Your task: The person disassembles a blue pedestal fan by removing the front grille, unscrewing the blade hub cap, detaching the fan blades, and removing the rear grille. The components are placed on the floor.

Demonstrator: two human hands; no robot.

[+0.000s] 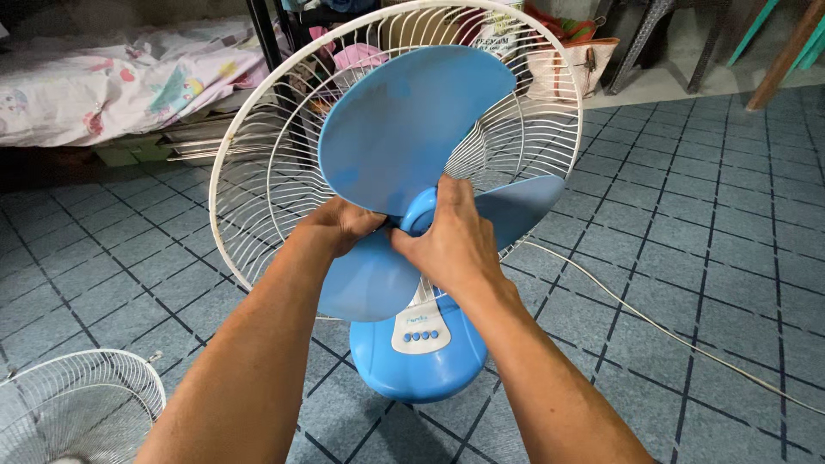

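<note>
A blue desk fan stands on the tiled floor with its front grille off. Its three-lobed blue blade (pixel 412 129) sits in front of the white rear wire guard (pixel 258 163). Both hands meet at the blade's hub (pixel 418 213). My left hand (pixel 337 225) pinches the hub from the left, fingers curled around it. My right hand (pixel 451 242) wraps over the hub from the right, thumb up along its front. Below, the round blue base (pixel 421 357) carries a white panel with several blue buttons.
A second white wire grille (pixel 77 408) lies on the floor at the bottom left. A white power cord (pixel 653 322) trails right across the tiles. A bed with a patterned sheet (pixel 112 82), a dark shelf post and bags stand behind.
</note>
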